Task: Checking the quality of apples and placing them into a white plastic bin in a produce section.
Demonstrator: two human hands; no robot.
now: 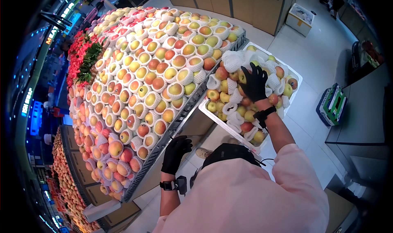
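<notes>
My right hand (255, 84), in a black glove, is palm down over a white foam crate (212, 114) with its fingers spread. Loose red and yellow-green apples (221, 73) fill the crate, mixed with white foam net sleeves (233, 61). The fingertips rest among the apples; the underside of the hand is hidden. My left hand (176, 153), also gloved in black, is loosely curled beside the front edge of the display stand (181, 122), with nothing visible in it. Rows of apples in foam sleeves (150, 99) cover the sloping stand.
Fruit in purple nets (115, 148) lies at the stand's near left corner. Red flowers (78, 56) stand at its far left. A white foam box (300, 19) and a green-and-white carton (331, 104) are on the floor at right. Beige cabinets (242, 5) line the back.
</notes>
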